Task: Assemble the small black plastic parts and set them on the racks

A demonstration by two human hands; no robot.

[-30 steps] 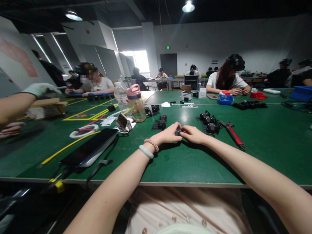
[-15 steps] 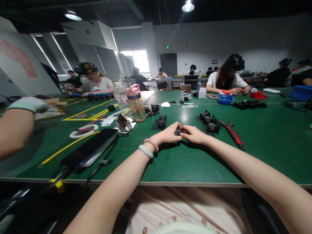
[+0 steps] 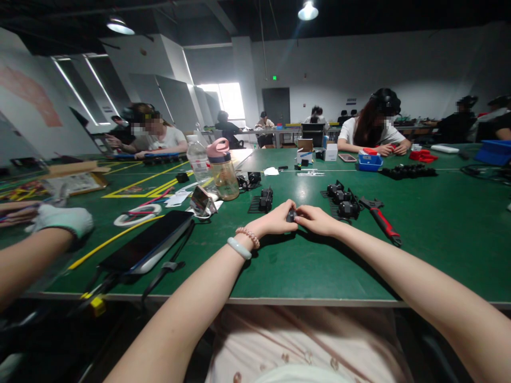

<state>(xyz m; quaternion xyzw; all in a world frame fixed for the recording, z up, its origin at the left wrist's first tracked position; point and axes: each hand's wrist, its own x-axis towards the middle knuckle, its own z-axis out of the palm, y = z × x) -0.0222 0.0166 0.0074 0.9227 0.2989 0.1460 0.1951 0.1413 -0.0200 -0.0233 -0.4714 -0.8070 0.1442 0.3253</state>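
Observation:
Between my two hands is a small black part [image 3: 291, 215], mostly covered by fingers, so its kind does not show. My left hand [image 3: 276, 219], with a bead bracelet and a pale bangle at the wrist, is closed around it. The fingertips of my right hand [image 3: 315, 219] pinch it from the other side. Just beyond my left hand lies a black finned part [image 3: 263, 200] on the green table [image 3: 295, 271]. A cluster of similar black parts [image 3: 342, 200] rests past my right hand, beside an adjustable wrench [image 3: 381, 219] with a red and black handle.
At left are a drinking bottle [image 3: 224, 175], a clear water bottle [image 3: 197, 157], a propped phone [image 3: 203, 201], a black tablet-like device [image 3: 149, 242] and cables. A co-worker's gloved hand [image 3: 64, 221] is at far left. A blue bin [image 3: 369, 161] stands at the back right.
The co-worker's gloved hand at far left has moved down and toward the table, and another bare hand now shows beside it. My own hands and the black part look the same.

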